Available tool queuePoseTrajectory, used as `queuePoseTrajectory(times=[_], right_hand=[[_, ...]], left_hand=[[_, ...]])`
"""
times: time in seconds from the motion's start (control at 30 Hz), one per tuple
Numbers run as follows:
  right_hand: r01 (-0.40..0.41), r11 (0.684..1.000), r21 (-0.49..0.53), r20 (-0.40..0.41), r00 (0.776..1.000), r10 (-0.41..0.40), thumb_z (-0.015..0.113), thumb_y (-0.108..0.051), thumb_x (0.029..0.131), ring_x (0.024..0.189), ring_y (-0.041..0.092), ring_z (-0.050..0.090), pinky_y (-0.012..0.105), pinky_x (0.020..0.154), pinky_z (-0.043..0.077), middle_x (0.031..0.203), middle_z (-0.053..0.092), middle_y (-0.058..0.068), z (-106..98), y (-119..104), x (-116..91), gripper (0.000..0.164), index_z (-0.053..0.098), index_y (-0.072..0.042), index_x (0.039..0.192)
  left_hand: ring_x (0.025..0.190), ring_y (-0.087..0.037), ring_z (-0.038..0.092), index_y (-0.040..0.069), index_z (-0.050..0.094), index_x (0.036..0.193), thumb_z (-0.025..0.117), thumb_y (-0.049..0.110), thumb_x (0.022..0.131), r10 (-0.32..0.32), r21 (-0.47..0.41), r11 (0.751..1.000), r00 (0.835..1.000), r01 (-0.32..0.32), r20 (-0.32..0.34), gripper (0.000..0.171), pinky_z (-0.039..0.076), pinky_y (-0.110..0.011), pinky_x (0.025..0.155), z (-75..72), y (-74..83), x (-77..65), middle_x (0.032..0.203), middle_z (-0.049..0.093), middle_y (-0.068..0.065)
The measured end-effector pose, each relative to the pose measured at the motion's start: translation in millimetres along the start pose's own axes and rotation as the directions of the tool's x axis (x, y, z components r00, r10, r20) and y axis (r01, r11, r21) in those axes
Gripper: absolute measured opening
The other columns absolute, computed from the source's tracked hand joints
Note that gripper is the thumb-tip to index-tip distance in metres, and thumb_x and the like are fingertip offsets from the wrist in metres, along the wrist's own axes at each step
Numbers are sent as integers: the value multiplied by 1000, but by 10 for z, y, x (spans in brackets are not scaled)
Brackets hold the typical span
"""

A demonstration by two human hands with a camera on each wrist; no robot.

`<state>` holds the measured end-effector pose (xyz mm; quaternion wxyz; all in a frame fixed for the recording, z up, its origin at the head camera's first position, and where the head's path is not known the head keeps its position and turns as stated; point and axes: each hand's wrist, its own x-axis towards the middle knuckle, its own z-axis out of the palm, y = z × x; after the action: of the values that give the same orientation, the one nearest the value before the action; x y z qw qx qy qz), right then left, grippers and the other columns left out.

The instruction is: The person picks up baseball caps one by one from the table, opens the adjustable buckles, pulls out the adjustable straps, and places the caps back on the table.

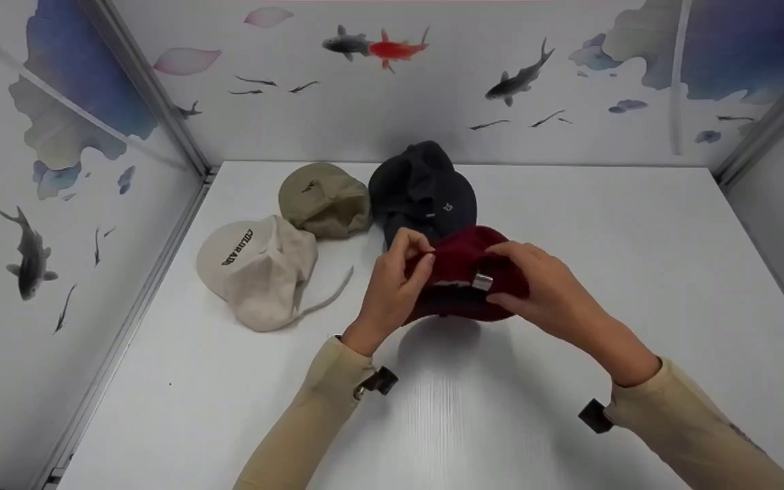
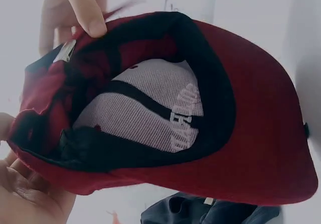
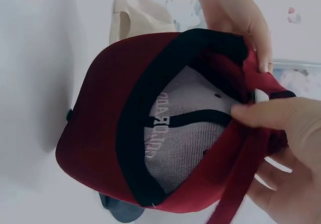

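Note:
Both hands hold a dark red baseball cap above the white table, its shadow falling below. The left hand pinches the edge at one side of the back opening. Near the metal buckle, the right hand grips the back of the cap between thumb and fingers. A loose red strap end hangs beside the right hand in the right wrist view. Inside the cap, a black sweatband surrounds pale mesh lining with the reverse of embroidered letters showing. In the left wrist view the brim points right.
Just behind the red cap lies a black cap. An olive cap and a cream cap lettered COLORADO rest to the left, the cream one with its strap stretched out. White panels printed with fish enclose the table.

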<state>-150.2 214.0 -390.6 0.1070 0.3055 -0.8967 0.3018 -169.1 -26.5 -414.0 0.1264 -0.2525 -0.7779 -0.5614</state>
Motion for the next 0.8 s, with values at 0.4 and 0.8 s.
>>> queuePoseTrajectory(times=[0.4,0.8], right_hand=[[-93,969,229,-87,989,116,79,-1,82,83,9,66,17,69,56,96,74,5,43,-72,67,23,69,-3,102],[-82,977,199,-157,981,114,77,-1,84,79,16,70,14,68,55,95,76,8,124,-137,73,21,72,-2,104]], left_hand=[[96,-18,55,9,61,98,66,9,93,284,477,857,951,-194,-122,7,48,-30,89,111,-33,-34,103,56,-6],[93,-12,64,7,62,105,74,28,91,193,436,885,981,-161,-31,28,55,-21,86,295,135,-98,99,66,-4]])
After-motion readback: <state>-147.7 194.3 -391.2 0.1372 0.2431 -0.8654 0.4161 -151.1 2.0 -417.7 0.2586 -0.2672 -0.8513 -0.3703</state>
